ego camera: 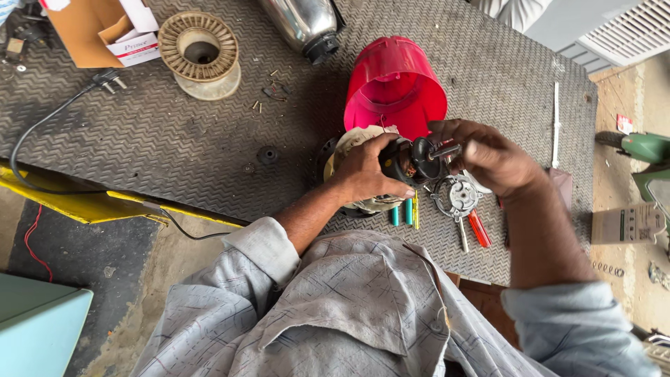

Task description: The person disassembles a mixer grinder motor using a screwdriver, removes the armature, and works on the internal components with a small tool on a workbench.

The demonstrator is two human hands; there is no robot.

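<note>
**Both hands on a small motor above the bench**

A brown carton [84, 35] lies at the bench's far left corner, flaps open, with a white label strip across its front; the print is left unread. A tan card pack [627, 223] with dark stripes sits on the floor at the right.

The left hand [363, 171] wraps around the motor [408, 162], a dark rotor-like part held just above the bench near its front edge. The right hand [488, 157] pinches the metal shaft [445, 149], which points right and slightly away, so the long axis runs roughly left to right. Both hands are closed on it.

Under the hands lie screwdrivers [412, 211] with teal, yellow and red handles, and a round metal bracket [460, 197]. Behind stands a red plastic housing [394, 87], open end toward the person. Farther back are a beige finned wheel [201, 52], a steel jar [303, 24] and loose screws [269, 87].

The bench [153, 132] is covered in grey chevron-ribbed matting; a black cable [42, 126] with a plug crosses its left side. Below is bare concrete floor.
</note>
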